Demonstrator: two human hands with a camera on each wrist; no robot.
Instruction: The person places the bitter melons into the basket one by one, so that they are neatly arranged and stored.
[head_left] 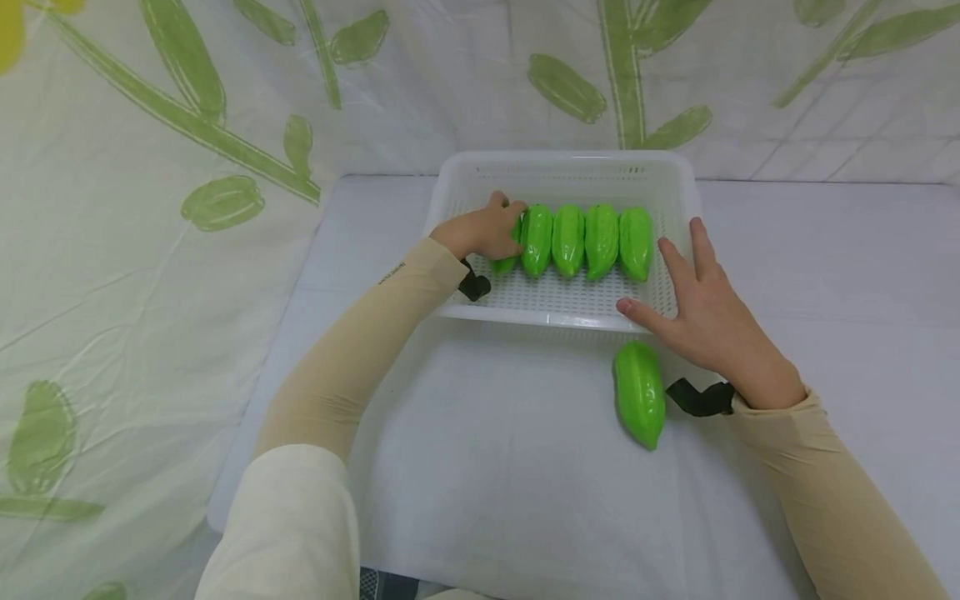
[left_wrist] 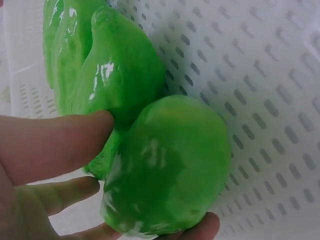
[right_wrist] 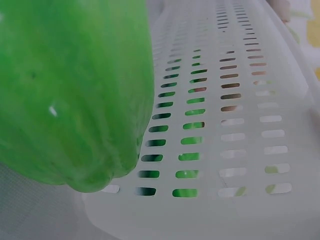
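A white perforated plastic basket (head_left: 558, 320) stands on the table with a row of glossy green ridged fruits (head_left: 568, 242) in it, which look like star fruits. Inside its left part, my left hand (head_left: 483, 231) holds the leftmost star fruit (left_wrist: 167, 165), with the thumb on one side and fingers curled under it. Another star fruit (left_wrist: 120, 65) lies against it. My right hand (head_left: 697, 312) is spread at the basket's front right corner, fingers straight and the thumb over the front rim. Below that hand, outside the basket, one star fruit (head_left: 640, 394) lies on the table.
A pale cloth covers the table (head_left: 495, 467). Behind and to the left hangs a white sheet (head_left: 465, 92) with green leaf prints. Dark straps (head_left: 701, 398) show at both wrists. The basket's slotted side wall (right_wrist: 240, 115) rises close beside the loose fruit.
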